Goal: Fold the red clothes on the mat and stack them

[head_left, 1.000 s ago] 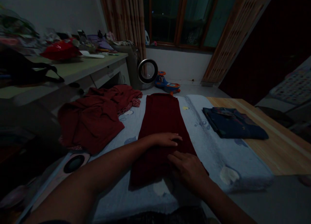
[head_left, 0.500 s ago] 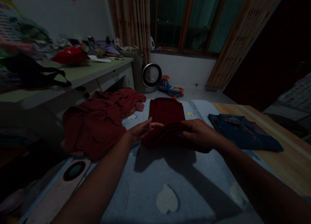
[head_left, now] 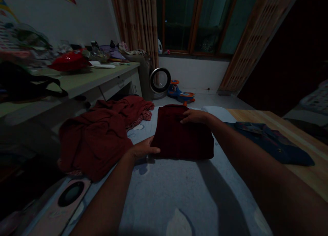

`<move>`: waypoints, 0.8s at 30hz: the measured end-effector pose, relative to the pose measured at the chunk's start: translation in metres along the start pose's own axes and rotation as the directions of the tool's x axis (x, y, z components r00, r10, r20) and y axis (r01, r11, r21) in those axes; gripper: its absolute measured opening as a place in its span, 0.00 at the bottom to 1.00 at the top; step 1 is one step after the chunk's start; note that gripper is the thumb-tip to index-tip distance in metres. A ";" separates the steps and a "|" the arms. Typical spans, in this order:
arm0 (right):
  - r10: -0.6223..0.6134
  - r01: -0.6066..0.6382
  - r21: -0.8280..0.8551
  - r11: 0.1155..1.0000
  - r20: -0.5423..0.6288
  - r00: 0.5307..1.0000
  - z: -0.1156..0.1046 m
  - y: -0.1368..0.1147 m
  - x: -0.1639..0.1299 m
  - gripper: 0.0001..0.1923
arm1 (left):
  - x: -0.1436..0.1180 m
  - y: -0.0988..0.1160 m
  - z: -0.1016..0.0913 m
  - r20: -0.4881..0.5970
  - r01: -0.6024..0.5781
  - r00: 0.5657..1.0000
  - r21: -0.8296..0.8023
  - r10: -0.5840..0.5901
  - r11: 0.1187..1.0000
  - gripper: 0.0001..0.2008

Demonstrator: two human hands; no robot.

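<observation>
**Now both hands on the folded maroon cloth**

Flat on the pale bedspread [head_left: 164, 184], the folded maroon garment [head_left: 183, 137] lies between the hands. The left hand [head_left: 142, 149] pinches its near-left corner, seemingly to square the fold; the right hand [head_left: 193, 116] lies open, palm down, on its far edge. Left of that lies a rumpled red heap [head_left: 98, 133]; right, under the forearm, a folded dark blue garment [head_left: 274, 143]. Nothing blocks either hand.
</observation>
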State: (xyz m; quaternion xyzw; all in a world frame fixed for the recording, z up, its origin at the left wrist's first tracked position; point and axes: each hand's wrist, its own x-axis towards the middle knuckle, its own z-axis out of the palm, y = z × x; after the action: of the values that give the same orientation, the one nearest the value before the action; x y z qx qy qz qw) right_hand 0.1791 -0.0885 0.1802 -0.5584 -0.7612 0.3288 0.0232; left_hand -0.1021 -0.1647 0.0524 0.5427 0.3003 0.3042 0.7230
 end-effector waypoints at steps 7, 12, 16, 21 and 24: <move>-0.010 0.016 -0.210 0.978 0.027 1.000 0.014 0.027 0.051 0.16 | 0.026 -0.021 0.005 -0.354 0.038 0.932 -0.117 -0.078 0.992 0.25; -0.038 -0.068 -0.464 0.883 -0.215 0.976 0.045 0.041 0.065 0.32 | 0.033 -0.020 0.003 -0.432 0.093 0.885 -0.199 -0.172 0.976 0.18; -0.219 -0.104 -0.449 0.888 -0.609 0.762 0.059 0.052 0.035 0.35 | 0.032 -0.018 0.002 -0.483 0.104 0.847 -0.260 -0.223 0.960 0.12; 0.096 -0.220 -0.075 0.973 -0.731 0.676 0.072 0.088 -0.028 0.33 | 0.034 -0.016 0.000 -0.561 0.075 0.810 -0.191 -0.172 0.979 0.10; 0.365 -0.285 0.229 0.931 -0.566 0.739 0.085 0.107 -0.051 0.36 | 0.045 -0.008 -0.005 -0.574 0.094 0.808 -0.094 -0.131 0.991 0.17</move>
State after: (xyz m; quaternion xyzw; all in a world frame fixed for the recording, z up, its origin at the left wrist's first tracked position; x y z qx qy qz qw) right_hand 0.2536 -0.1556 0.0737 -0.7550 -0.5823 0.1822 0.2404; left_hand -0.0770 -0.1292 0.0387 0.3835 0.5278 0.4204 0.6306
